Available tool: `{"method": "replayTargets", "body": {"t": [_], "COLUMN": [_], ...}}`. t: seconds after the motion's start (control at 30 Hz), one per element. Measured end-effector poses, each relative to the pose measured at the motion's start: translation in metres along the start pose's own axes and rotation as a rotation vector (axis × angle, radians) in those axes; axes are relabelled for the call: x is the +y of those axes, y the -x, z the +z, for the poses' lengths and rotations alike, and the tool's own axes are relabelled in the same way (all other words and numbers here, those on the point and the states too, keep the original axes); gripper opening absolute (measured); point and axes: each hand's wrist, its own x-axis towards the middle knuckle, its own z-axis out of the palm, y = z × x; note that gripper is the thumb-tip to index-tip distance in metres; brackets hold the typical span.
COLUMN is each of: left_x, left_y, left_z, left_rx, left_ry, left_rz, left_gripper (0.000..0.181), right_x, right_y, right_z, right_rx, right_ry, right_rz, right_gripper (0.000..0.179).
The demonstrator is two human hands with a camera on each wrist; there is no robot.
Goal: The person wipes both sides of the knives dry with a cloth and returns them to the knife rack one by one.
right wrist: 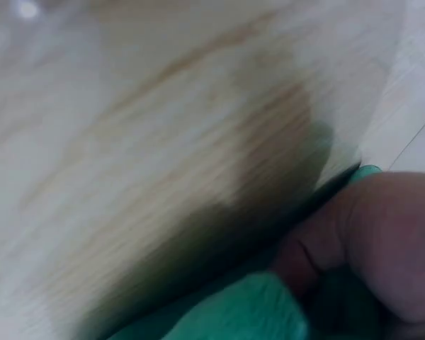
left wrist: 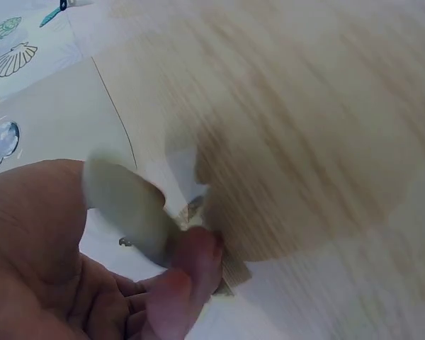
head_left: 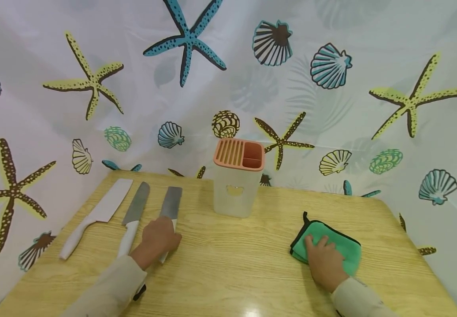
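My left hand (head_left: 161,240) grips the white handle of a kitchen knife (head_left: 171,201), its grey blade pointing toward the back of the table. Up close in the left wrist view, the pale handle (left wrist: 124,202) passes between thumb and fingers and is blurred. On the right side, my right hand (head_left: 325,264) grips a folded green cloth (head_left: 349,251) with black edging and a small loop. The right wrist view shows a bunched fold of the cloth (right wrist: 241,312) against the hand; part of the fingers is hidden there.
Left of the gripped knife lie a second white-handled knife (head_left: 138,202) and a broad cleaver (head_left: 111,200). At the back centre stands a whitish knife block (head_left: 234,200) with an orange slotted top (head_left: 230,152). A patterned curtain (head_left: 228,97) rises behind the wooden table (head_left: 220,268).
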Motion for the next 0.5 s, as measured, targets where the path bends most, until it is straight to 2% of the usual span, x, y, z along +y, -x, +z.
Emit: {"method": "replayTargets", "body": {"t": [0.07,0.23,0.3,0.37,0.43,0.5], "left_x": [-0.001,-0.003,-0.002,-0.002,-0.004,-0.007], "left_y": [-0.001,0.001,0.001,0.001,0.001,0.0], "left_z": [0.0,0.0,0.0,0.001,0.002,0.003], "left_rx": [0.005,0.019,0.024,0.043,0.08,0.144], "left_ry": [0.026,0.089,0.1,0.088,0.057,0.019], "left_rz": [-0.014,-0.045,-0.05,-0.042,-0.022,0.001], "left_gripper": [0.027,0.07,0.07,0.068,0.064,0.058], "right_x": [0.001,0.003,0.004,0.006,0.008,0.011], "right_y": [-0.001,-0.001,-0.001,-0.002,-0.005,-0.008], "right_z": [-0.001,0.001,0.003,0.003,0.001,-0.003], "right_rx": [-0.017,0.111,0.138,0.111,0.028,-0.063], "right_ry": [-0.022,-0.029,-0.035,-0.052,-0.1,-0.168], "right_rz": [0.015,0.0,-0.01,-0.016,0.004,0.048], "right_gripper": [0.025,0.017,0.019,0.021,0.023,0.031]}}
